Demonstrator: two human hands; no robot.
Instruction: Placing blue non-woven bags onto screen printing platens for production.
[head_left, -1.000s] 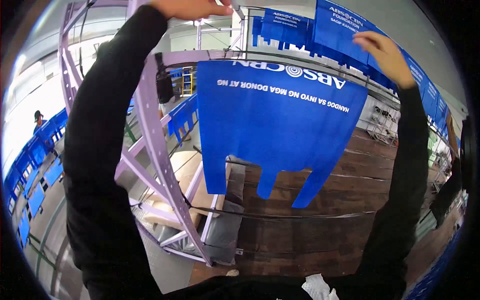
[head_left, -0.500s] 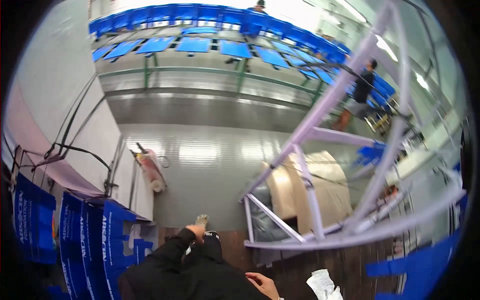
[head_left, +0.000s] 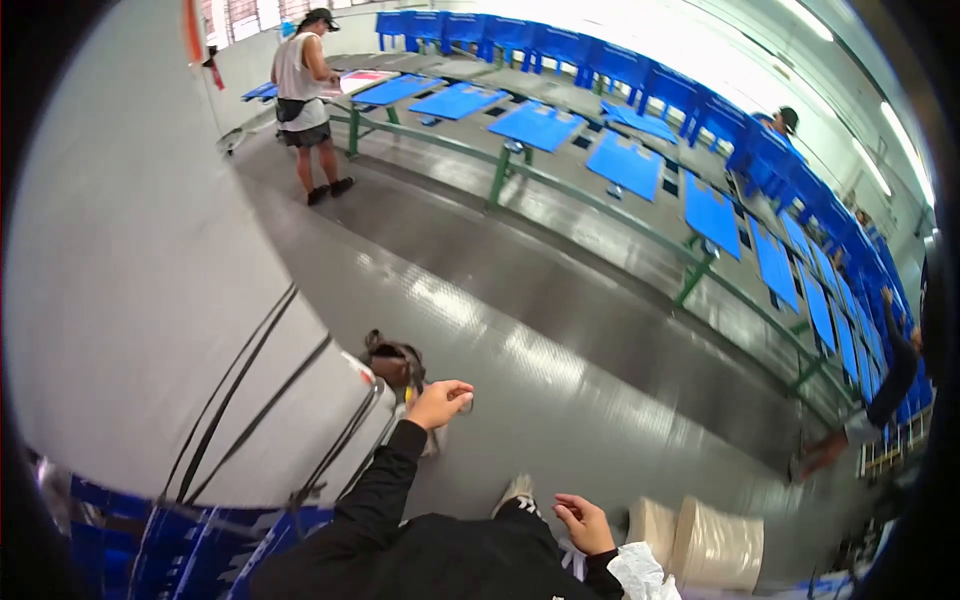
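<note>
My left hand (head_left: 440, 403) is stretched forward with its fingers loosely bent, and nothing shows in it. Beside and behind it is a brown, strapped object (head_left: 395, 362), partly hidden, whose kind I cannot make out. My right hand (head_left: 585, 522) hangs low on the right, thumb apart from half-curled fingers, holding nothing visible. A crumpled white sheet or cloth (head_left: 642, 572) shows next to my right wrist; I cannot tell what it rests on. My shoe (head_left: 517, 492) is on the grey floor between the hands.
A large white panel-sided stack (head_left: 150, 300) with black straps rises on the left, blue boards (head_left: 215, 540) below it. Tan wrapped rolls (head_left: 718, 545) lie at right. Ahead runs a long green-framed table (head_left: 500, 175) with blue sheets. One person (head_left: 305, 90) stands at it; another person's arm (head_left: 880, 405) is at far right.
My view has swung left and forward past the floor. The lilac metal frame has left the picture, the tan rolls sit lower, and my left hand has risen and reached forward.
</note>
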